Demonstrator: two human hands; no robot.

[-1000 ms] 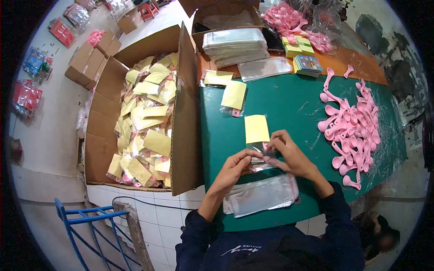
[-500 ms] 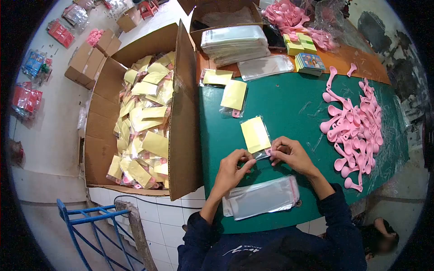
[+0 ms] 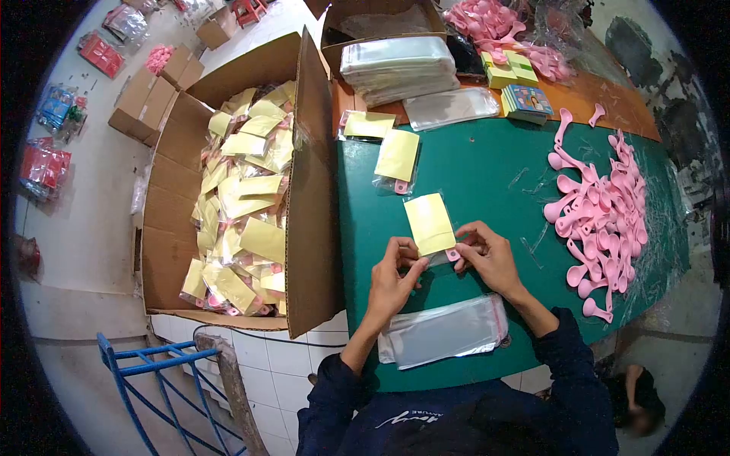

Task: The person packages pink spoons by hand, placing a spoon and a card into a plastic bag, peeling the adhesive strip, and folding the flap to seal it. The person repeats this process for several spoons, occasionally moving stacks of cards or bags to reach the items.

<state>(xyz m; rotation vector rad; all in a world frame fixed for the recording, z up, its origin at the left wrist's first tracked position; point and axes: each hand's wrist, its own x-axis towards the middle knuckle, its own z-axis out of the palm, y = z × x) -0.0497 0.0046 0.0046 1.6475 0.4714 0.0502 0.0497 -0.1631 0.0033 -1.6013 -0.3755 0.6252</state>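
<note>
A clear plastic packet with a yellow card [image 3: 430,223] lies on the green table, a bit of pink spoon handle [image 3: 452,254] showing at its lower right corner. My left hand [image 3: 398,281] pinches the packet's lower left edge between thumb and fingers. At the lower right corner, beside the pink handle, my right hand [image 3: 488,258] grips the same packet. Just below my hands lies a stack of empty clear bags [image 3: 445,334]. Two more filled packets, an upright one [image 3: 398,156] and a sideways one [image 3: 368,125], rest farther up the table.
On the left stands a large cardboard box [image 3: 313,190] holding many filled packets. Pink spoons [image 3: 601,220] are heaped at the right. Plastic bag stacks [image 3: 399,64] and a card stack [image 3: 527,102] stand at the back. A person [image 3: 639,399] is at the lower right.
Both hands have closed in on the packet's lower edge, my left thumb now nearer its corner. The camera view has shifted slightly.
</note>
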